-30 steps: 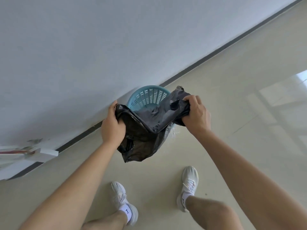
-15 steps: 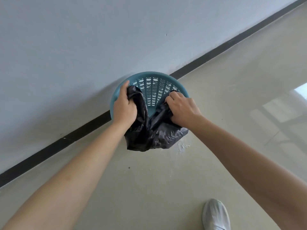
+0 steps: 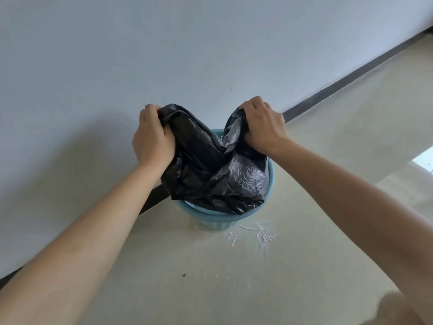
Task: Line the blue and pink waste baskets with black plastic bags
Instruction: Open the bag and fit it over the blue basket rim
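A: Blue plastic waste basket (image 3: pixel 212 221), round, standing on the pale floor (image 3: pixel 210 277) against the white wall (image 3: pixel 164 55); where does the liner lie?

B: The crumpled black plastic bag (image 3: pixel 218 174) sits in the basket's mouth and bulges above the rim, covering most of the opening. Only the rim from about 3 to 7 o'clock and a strip at 12 o'clock show.

A: And the hands?

B: The left hand (image 3: pixel 151 139), at the bag's 10 o'clock, has its fingers curled tight into a fistful of the bag's edge. The right hand (image 3: pixel 263 124), at 1 o'clock, is likewise clenched on the opposite edge. Both edges are raised above the rim.

A: Other marks?

B: White powder streaks (image 3: pixel 257 233) lie on the floor at the basket's 5 o'clock, just beside its base. A dark baseboard (image 3: pixel 339 86) runs along the wall's foot.
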Tool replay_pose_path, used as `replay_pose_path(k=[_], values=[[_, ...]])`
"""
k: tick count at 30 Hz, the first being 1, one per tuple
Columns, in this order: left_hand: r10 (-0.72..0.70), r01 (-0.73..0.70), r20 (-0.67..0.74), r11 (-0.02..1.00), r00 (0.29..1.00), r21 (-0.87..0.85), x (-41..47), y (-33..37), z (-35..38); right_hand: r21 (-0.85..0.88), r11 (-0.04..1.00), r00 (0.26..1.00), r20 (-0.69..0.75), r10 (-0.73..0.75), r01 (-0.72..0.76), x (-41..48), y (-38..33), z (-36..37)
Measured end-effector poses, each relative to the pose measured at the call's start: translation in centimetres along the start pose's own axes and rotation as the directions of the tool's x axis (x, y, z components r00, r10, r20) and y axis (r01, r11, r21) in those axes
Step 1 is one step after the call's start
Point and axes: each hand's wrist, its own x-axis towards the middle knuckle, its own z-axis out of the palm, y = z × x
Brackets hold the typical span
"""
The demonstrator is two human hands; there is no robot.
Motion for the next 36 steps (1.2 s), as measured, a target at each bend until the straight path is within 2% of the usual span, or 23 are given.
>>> replay_pose_path(k=[4,6,9,11,12,14,17,20,23,25,28,30,32,34,36], values=[[0.034,-0.042,-0.169,0.998,0.985,-0.048,0.0,-0.6,0.5,0.118,0.99,0.97,-0.24,-0.046,0.076,-0.3,0.7,0.8],[0.012,-0.013,-0.128,1.0,0.992,-0.006,-1.8,-1.6,1.6,0.12,0.988,0.974,-0.216,-0.073,0.1,-1.9,0.7,2.4],[0.104,-0.121,0.118,0.98,0.988,0.155,-5.5,-3.5,3.2,0.045,0.976,0.977,-0.005,-0.214,0.214,-5.7,0.4,5.6],[0.194,-0.283,0.324,0.925,0.926,0.254,-7.2,-4.7,4.3,-0.121,0.926,0.912,0.26,-0.317,0.357,-7.1,0.2,7.4],[0.231,-0.352,0.387,0.893,0.893,0.281,-7.7,-5.2,4.7,-0.181,0.899,0.871,0.382,-0.309,0.398,-7.3,0.0,8.1],[0.267,-0.416,0.424,0.855,0.865,0.311,-7.8,-5.5,4.9,-0.221,0.889,0.824,0.511,-0.245,0.401,-6.8,-0.4,8.9],[0.218,-0.372,0.407,0.86,0.887,0.351,-7.3,-5.2,4.5,-0.244,0.895,0.829,0.521,-0.204,0.374,-5.9,-0.8,9.0],[0.171,-0.311,0.373,0.881,0.912,0.357,-6.8,-4.5,3.8,-0.277,0.907,0.908,0.364,-0.206,0.317,-5.0,-0.3,8.2],[0.253,-0.311,0.211,0.894,0.944,0.322,-6.2,-3.7,3.2,-0.179,0.975,0.982,0.158,-0.107,0.135,-3.7,1.1,6.8],[0.272,-0.282,0.077,0.899,0.959,0.334,-5.5,-3.4,2.9,-0.114,0.993,0.999,0.038,-0.011,0.015,-2.9,2.3,5.9],[0.142,-0.12,-0.056,0.949,0.988,0.291,-4.3,-3.7,3.2,-0.009,0.993,0.991,-0.06,0.116,-0.116,-2.0,4.3,5.2],[-0.017,0.035,-0.071,0.966,0.997,0.255,-3.7,-4.1,3.8,0.138,0.984,0.994,0.001,0.113,-0.112,-1.9,4.8,5.2],[-0.096,0.115,-0.083,0.96,0.992,0.257,-3.3,-4.6,4.4,0.282,0.958,0.986,0.169,-0.001,-0.047,-1.8,4.2,4.7],[-0.112,0.126,-0.069,0.956,0.991,0.264,-3.2,-4.8,4.9,0.366,0.93,0.919,0.374,-0.125,-0.023,-2.0,2.8,4.1],[-0.122,0.132,-0.053,0.952,0.991,0.275,-3.0,-4.9,5.2,0.294,0.95,0.82,0.515,-0.249,0.104,-2.6,1.1,4.8]])
